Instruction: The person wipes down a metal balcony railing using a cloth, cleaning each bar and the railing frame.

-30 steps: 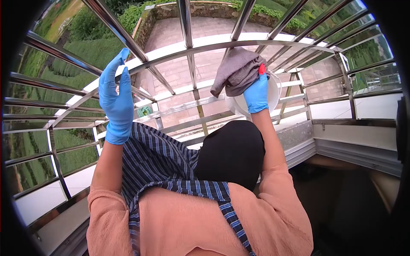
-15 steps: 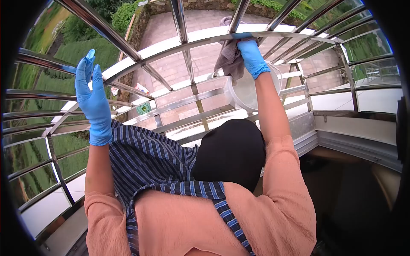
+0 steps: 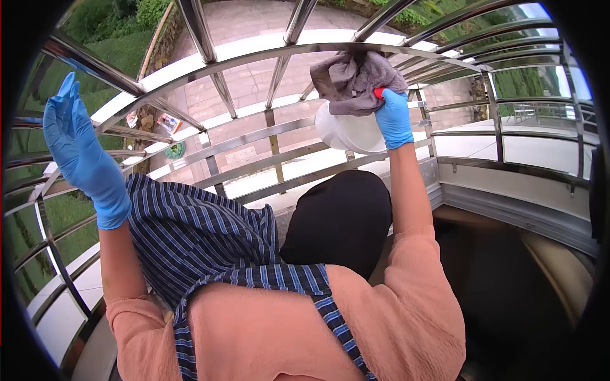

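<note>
A grey cloth (image 3: 356,82) is bunched in my right hand (image 3: 395,120), which wears a blue glove, and lies against the curved metal rail (image 3: 254,57). A small red patch shows at the fingers of that hand. Just below the cloth is a whitish translucent bucket (image 3: 349,132), its opening partly covered by the cloth. My left hand (image 3: 82,152), also gloved in blue, is raised at the left beside the metal bars, with its fingers extended and nothing in it.
Shiny metal bars (image 3: 197,32) fan out beyond the rail, with lower rails beneath. Past them lie a paved ground (image 3: 248,28) and green plants. A green round object (image 3: 175,150) is below at the left. A window frame (image 3: 508,206) runs along the right.
The view has shifted. The cloth has come up over the rail's near side and now spreads above the bucket. My left hand has moved further left, away from the rail.
</note>
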